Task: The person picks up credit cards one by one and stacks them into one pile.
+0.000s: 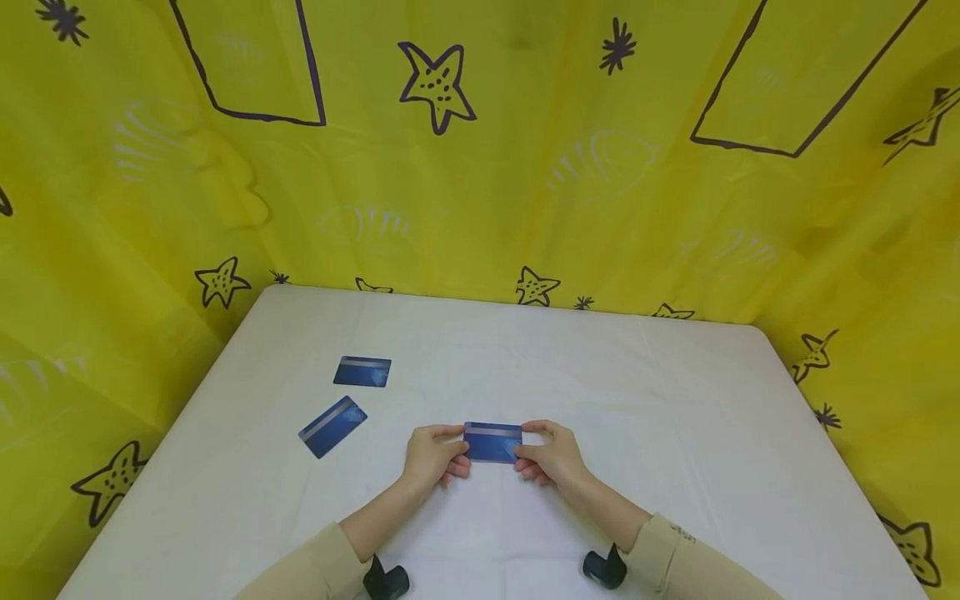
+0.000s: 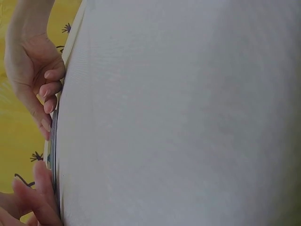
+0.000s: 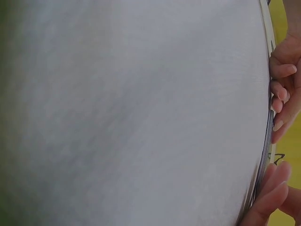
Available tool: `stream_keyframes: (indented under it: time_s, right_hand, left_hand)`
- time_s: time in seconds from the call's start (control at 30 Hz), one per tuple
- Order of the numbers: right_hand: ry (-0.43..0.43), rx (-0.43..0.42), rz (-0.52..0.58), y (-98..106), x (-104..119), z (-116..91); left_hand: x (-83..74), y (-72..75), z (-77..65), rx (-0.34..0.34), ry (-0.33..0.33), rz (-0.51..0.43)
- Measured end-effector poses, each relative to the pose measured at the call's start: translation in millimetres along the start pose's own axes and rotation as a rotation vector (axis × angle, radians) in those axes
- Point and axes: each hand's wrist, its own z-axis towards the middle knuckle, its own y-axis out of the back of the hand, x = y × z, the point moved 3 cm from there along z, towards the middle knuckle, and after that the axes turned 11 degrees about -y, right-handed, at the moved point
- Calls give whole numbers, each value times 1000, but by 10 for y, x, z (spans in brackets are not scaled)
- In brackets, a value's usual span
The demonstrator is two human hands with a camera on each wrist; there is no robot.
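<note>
A small stack of blue cards (image 1: 492, 443), each like a bank card with a grey stripe, lies flat at the front middle of the table in the head view. My left hand (image 1: 437, 457) pinches its left short edge between thumb and fingers. At the opposite short edge, my right hand (image 1: 555, 458) pinches it the same way. Seen edge-on in the left wrist view, the card stack (image 2: 54, 153) shows several thin layers. The right wrist view also catches the layered edge of the stack (image 3: 266, 150) between both hands.
Two more blue striped cards lie to the left: a level card (image 1: 362, 372) farther back and a slanted card (image 1: 333, 427) nearer. They sit apart on the white-covered table (image 1: 637, 383). A yellow patterned curtain (image 1: 480, 192) hangs around the table's back and sides.
</note>
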Motion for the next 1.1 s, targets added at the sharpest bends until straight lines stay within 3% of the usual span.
stream_keyframes:
  time_s: [0.3, 0.5, 0.63, 0.83, 1.1]
  right_hand:
    - [3, -11, 14, 5, 1, 26]
    - [34, -25, 44, 40, 98, 11]
    - [67, 110, -8, -2, 243, 3]
    - [145, 369, -108, -215, 495, 12]
    - [191, 488, -85, -598, 674, 73]
  left_hand:
    - [-20, 10, 2, -18, 6, 2]
    - [-56, 152, -11, -90, 139, -139]
    - [-111, 308, -59, -127, 176, -244]
    - [-190, 581, -203, -179, 169, -319]
    - [-255, 1064, -397, -254, 121, -425]
